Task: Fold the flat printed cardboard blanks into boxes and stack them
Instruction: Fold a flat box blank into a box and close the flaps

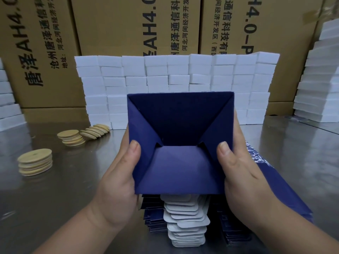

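**Asker:** Grip by grip, what were you holding?

**Folder:** Both were grasping the one dark blue box (179,167). My left hand (119,173) clasped its left wall and my right hand (244,171) its right wall. Each thumb lay on the inner face near the rim, and the other fingers were hidden behind.

**Asker:** And where was the box?

**Folder:** Up in the air in front of me, squarely between the two hands. It hung above the stack of flat blanks (185,222) at my edge of the tabletop (64,189). I could not tell whether it touched the stack.

**Asker:** Which way did it point?

**Folder:** Its open mouth faced me. Its long axis ran away from me, toward the wall of white foam blocks (176,70). The far end looked drawn in by flaps, with small dark gaps at two corners. I couldn't tell whether they were locked.

**Asker:** So what did the next move turn on?

**Folder:** As I judged it, neither hand was nearer, since the box sat centred between them. A blue printed piece (278,186) lay just beside my right wrist. If that was the finished pile, the box had to travel rightward.
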